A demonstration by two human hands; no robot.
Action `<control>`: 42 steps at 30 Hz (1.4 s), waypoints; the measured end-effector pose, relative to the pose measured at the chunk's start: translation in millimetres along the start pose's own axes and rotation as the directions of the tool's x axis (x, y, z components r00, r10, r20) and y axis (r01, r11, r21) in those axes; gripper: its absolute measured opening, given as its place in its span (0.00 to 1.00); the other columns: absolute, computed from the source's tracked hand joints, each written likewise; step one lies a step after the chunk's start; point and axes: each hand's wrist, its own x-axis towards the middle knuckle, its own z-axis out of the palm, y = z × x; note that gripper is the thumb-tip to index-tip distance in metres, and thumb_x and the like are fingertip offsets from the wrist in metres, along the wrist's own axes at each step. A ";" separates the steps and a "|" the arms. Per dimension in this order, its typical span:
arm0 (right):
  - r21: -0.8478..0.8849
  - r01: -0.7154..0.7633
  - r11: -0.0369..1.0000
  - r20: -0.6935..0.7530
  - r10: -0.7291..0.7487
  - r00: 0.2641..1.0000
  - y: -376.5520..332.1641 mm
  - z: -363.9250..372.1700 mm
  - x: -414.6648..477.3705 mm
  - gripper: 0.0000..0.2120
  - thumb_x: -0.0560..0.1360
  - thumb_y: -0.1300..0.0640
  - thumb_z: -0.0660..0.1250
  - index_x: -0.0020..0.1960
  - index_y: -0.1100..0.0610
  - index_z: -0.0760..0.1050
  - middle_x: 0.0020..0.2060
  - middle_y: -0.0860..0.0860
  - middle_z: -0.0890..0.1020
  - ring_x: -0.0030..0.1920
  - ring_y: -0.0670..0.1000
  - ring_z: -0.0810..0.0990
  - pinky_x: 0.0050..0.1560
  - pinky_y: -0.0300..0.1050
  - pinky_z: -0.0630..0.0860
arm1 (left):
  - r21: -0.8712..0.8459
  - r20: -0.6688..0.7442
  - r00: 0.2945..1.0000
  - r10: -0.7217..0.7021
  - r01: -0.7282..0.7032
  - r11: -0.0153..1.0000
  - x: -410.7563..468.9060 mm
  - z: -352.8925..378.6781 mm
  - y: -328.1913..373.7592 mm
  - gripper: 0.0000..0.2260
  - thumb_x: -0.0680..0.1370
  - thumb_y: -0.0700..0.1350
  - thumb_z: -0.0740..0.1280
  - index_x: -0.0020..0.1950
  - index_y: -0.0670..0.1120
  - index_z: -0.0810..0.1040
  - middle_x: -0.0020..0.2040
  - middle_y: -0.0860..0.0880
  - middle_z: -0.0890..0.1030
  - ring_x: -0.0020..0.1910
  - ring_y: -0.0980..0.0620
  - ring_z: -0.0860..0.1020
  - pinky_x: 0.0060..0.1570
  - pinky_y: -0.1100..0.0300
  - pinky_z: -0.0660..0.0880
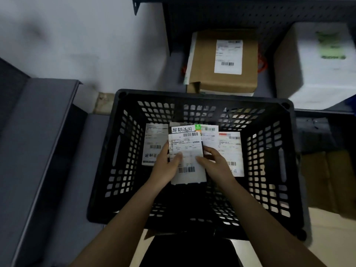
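A black perforated plastic crate (289,170) stands in front of me with several flat parcels bearing white shipping labels on its bottom. Both my hands reach into it and hold one flat parcel with a white barcode label (187,166). My left hand (167,166) grips its left edge, thumb on top of the label. My right hand (217,163) grips its right edge, thumb across the label too. Another labelled parcel (153,143) lies to the left, and one more (232,149) lies to the right under my right hand.
Behind the crate a brown cardboard box (225,60) with a white label sits on a dark metal shelf. A white box (323,64) stands to its right. A grey shelf surface (38,141) runs along the left, and flattened brown cardboard (327,180) lies at the right.
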 end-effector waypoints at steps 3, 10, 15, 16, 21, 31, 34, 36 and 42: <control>-0.078 -0.018 0.997 0.080 0.024 0.996 -5.8 25.0 5.8 0.24 0.77 0.55 0.68 0.72 0.49 0.68 0.60 0.49 0.77 0.53 0.48 0.78 0.57 0.49 0.77 | 0.050 -0.046 0.998 0.034 -0.031 0.998 13.4 -23.0 -11.3 0.16 0.81 0.41 0.62 0.68 0.54 0.70 0.56 0.62 0.78 0.53 0.66 0.77 0.50 0.69 0.75; -0.158 0.046 0.986 0.023 -0.043 0.999 -10.8 88.9 42.5 0.23 0.77 0.52 0.69 0.70 0.50 0.68 0.61 0.47 0.78 0.58 0.52 0.79 0.60 0.56 0.77 | 0.140 -0.181 0.980 0.084 -0.058 0.988 46.7 -57.0 -32.2 0.24 0.81 0.40 0.63 0.76 0.48 0.60 0.65 0.55 0.72 0.62 0.62 0.72 0.60 0.71 0.69; -0.282 0.079 0.956 -0.022 -0.089 0.996 -4.4 115.4 65.6 0.21 0.77 0.55 0.67 0.70 0.52 0.70 0.63 0.50 0.79 0.62 0.51 0.78 0.62 0.45 0.73 | 0.329 -0.194 0.977 0.089 -0.021 0.944 62.3 -63.1 -56.5 0.32 0.81 0.46 0.63 0.80 0.46 0.50 0.75 0.43 0.60 0.72 0.49 0.63 0.71 0.58 0.61; -0.290 0.075 0.954 -0.030 -0.088 0.996 -2.4 118.2 68.7 0.21 0.77 0.55 0.66 0.70 0.52 0.70 0.63 0.50 0.79 0.61 0.51 0.78 0.60 0.43 0.73 | 0.362 -0.198 0.977 0.078 0.000 0.932 64.1 -62.7 -57.9 0.33 0.81 0.46 0.62 0.80 0.46 0.48 0.76 0.43 0.57 0.72 0.48 0.62 0.68 0.61 0.59; -0.290 0.082 0.953 -0.099 -0.115 0.988 4.1 126.5 77.3 0.21 0.76 0.54 0.69 0.68 0.52 0.72 0.59 0.49 0.82 0.57 0.49 0.81 0.54 0.40 0.74 | 0.369 -0.191 0.968 0.162 -0.082 0.926 71.5 -65.6 -64.3 0.32 0.81 0.45 0.62 0.80 0.44 0.49 0.76 0.43 0.57 0.74 0.48 0.60 0.71 0.57 0.61; -0.365 0.136 0.921 -0.109 -0.187 0.976 7.8 129.2 88.3 0.17 0.75 0.63 0.68 0.63 0.56 0.77 0.52 0.51 0.83 0.45 0.44 0.77 0.39 0.21 0.66 | 0.442 -0.138 0.978 0.159 -0.083 0.893 81.9 -67.3 -80.7 0.31 0.80 0.42 0.65 0.79 0.43 0.54 0.76 0.43 0.53 0.73 0.48 0.60 0.68 0.65 0.58; -0.447 0.186 0.875 -0.072 -0.242 0.968 10.5 129.5 93.0 0.18 0.75 0.64 0.68 0.64 0.56 0.76 0.53 0.52 0.82 0.46 0.47 0.79 0.45 0.29 0.71 | 0.472 -0.125 0.979 0.160 -0.083 0.878 85.3 -65.9 -84.8 0.30 0.80 0.41 0.65 0.79 0.44 0.55 0.77 0.43 0.52 0.74 0.48 0.58 0.72 0.60 0.59; -0.519 0.224 0.825 -0.023 -0.275 0.961 13.2 129.9 93.1 0.18 0.75 0.63 0.67 0.65 0.57 0.74 0.53 0.54 0.80 0.49 0.52 0.80 0.49 0.39 0.74 | 0.506 -0.118 0.983 0.138 -0.060 0.860 86.0 -65.8 -85.5 0.30 0.80 0.43 0.64 0.79 0.45 0.55 0.77 0.42 0.52 0.74 0.46 0.58 0.72 0.54 0.61; -0.703 0.327 0.632 0.094 -0.373 0.923 -1.3 119.4 82.5 0.17 0.76 0.61 0.67 0.65 0.59 0.74 0.57 0.57 0.76 0.58 0.57 0.75 0.55 0.47 0.72 | 0.666 -0.081 0.975 0.207 -0.101 0.739 73.2 -69.8 -64.8 0.25 0.79 0.45 0.65 0.75 0.43 0.63 0.73 0.40 0.63 0.70 0.43 0.64 0.66 0.52 0.67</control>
